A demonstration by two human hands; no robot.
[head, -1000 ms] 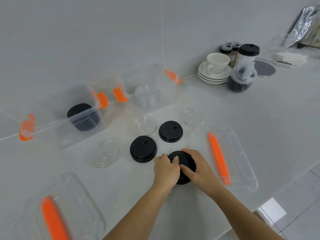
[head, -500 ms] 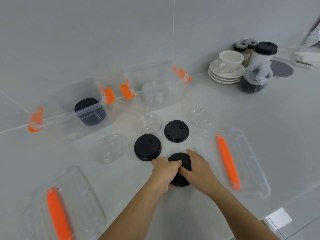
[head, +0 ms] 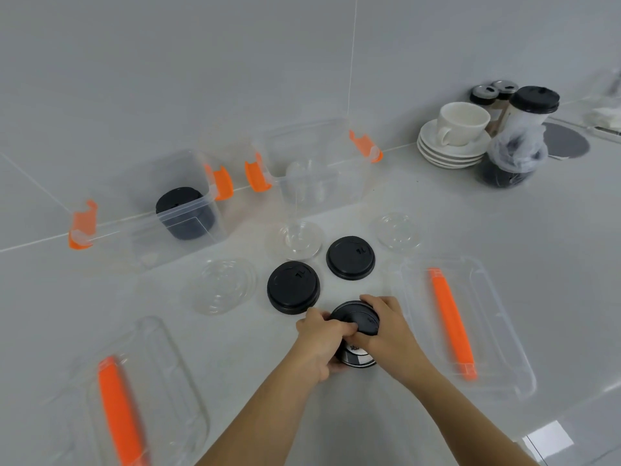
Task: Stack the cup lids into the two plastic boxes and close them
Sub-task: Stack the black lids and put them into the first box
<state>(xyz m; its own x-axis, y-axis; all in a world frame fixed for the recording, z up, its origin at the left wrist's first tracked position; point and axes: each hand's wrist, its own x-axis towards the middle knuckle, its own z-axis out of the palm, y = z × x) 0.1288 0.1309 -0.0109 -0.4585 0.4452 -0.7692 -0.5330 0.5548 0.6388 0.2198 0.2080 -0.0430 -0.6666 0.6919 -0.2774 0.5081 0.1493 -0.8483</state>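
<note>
Both hands grip one black cup lid (head: 355, 318) near the counter's front; it seems to sit on a small stack, with a white-labelled rim showing beneath. My left hand (head: 321, 339) holds its left side, my right hand (head: 386, 331) its right. Two more black lids (head: 293, 287) (head: 350, 257) lie flat just beyond. Clear lids (head: 224, 284) (head: 295, 240) (head: 398, 230) lie around them. The left plastic box (head: 141, 227) holds a stack of black lids (head: 184, 213). The right plastic box (head: 316, 169) holds clear lids.
Two clear box covers with orange handles lie at the front left (head: 134, 398) and at the right (head: 470, 324). At the back right stand a white cup on stacked saucers (head: 457, 136) and a black-lidded cup (head: 527, 122). The counter edge runs at the lower right.
Both hands stay on the same black lid and have raised it slightly, exposing a white-labelled rim underneath. The camera has shifted, moving the scene to the right in view.
</note>
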